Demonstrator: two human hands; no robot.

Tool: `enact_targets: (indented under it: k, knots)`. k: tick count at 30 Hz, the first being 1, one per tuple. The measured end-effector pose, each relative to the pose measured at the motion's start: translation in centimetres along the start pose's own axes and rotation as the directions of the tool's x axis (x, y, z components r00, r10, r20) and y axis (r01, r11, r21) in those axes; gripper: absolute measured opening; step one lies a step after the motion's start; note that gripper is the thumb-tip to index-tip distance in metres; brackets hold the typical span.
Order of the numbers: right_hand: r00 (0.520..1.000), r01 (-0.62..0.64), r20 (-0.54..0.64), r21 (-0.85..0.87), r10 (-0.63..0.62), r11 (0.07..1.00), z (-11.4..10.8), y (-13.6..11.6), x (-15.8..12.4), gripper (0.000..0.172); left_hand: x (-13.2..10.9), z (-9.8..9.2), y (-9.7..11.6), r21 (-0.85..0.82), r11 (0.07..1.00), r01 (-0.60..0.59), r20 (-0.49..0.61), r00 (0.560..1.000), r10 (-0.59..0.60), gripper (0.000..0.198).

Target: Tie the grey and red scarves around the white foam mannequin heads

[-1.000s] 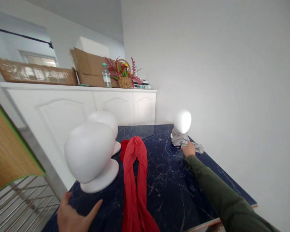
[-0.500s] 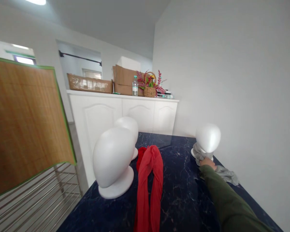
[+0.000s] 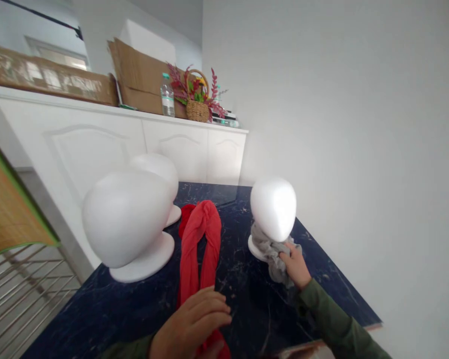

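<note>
I have the right hand [image 3: 296, 267] closed on the grey cloth [image 3: 277, 263], thumb and fingers pinching a bunched part of it at the front of the neck of a white head form [image 3: 273, 207]. That form stands near the right edge of the dark marbled table [image 3: 243, 284], toward the far edge, and the cloth wraps round its neck, with loose folds hanging in front of its round base. My left hand [image 3: 194, 319] is over the near edge, fingers side by side and loosely bent, thumb apart below them; it is above the red scarf [image 3: 190, 254], and I cannot tell whether it touches the fabric. The scarf lies looped along the middle of the table, its bend toward the far edge, its two lengths running to the near edge. Toward the left edge I see a larger-looking head form [image 3: 125, 219], partly covering another head form [image 3: 160, 169] nearer the far edge. Beyond stands a white cabinet [image 3: 177, 149].
</note>
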State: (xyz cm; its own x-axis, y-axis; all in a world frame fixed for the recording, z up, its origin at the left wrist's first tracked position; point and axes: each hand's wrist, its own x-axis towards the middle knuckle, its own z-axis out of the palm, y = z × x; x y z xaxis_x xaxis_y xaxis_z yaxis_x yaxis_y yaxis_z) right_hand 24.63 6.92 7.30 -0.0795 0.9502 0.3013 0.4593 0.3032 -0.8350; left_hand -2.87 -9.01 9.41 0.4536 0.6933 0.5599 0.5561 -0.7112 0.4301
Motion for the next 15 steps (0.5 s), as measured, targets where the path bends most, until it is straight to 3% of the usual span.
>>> enact_targets:
  k: [3, 6, 10, 13, 15]
  knots:
    - [0.993, -0.065, 0.109, 0.135, 0.05, 0.989, 1.4, -1.6, -6.0, 0.03, 3.8, 1.5, 0.5, -0.065, 0.997, 0.031, 0.107, 0.994, -0.024, 0.031]
    - [0.982, -0.186, 0.093, 0.283, 0.166, 0.941, 3.0, -2.1, -9.8, 0.033, 7.3, 3.8, 0.5, -0.077, 0.991, 0.109, 0.226, 0.97, -0.089, 0.025]
    - [0.961, -0.268, 0.002, 0.266, 0.278, 0.926, 4.2, -2.2, -11.8, 0.025, 9.4, 6.9, 0.5, 0.004, 0.979, 0.202, 0.233, 0.952, -0.198, 0.038]
    - [0.982, -0.186, 0.008, 0.204, 0.188, 0.961, 4.2, -2.7, -12.2, 0.021, 9.6, 8.6, 0.1, -0.029, 0.952, 0.305, 0.248, 0.925, -0.289, 0.05]
    - [0.992, -0.123, 0.031, 0.223, 0.119, 0.967, 4.2, -3.0, -12.5, 0.025, 9.9, 9.4, -0.4, -0.135, 0.94, 0.314, 0.302, 0.916, -0.263, 0.047]
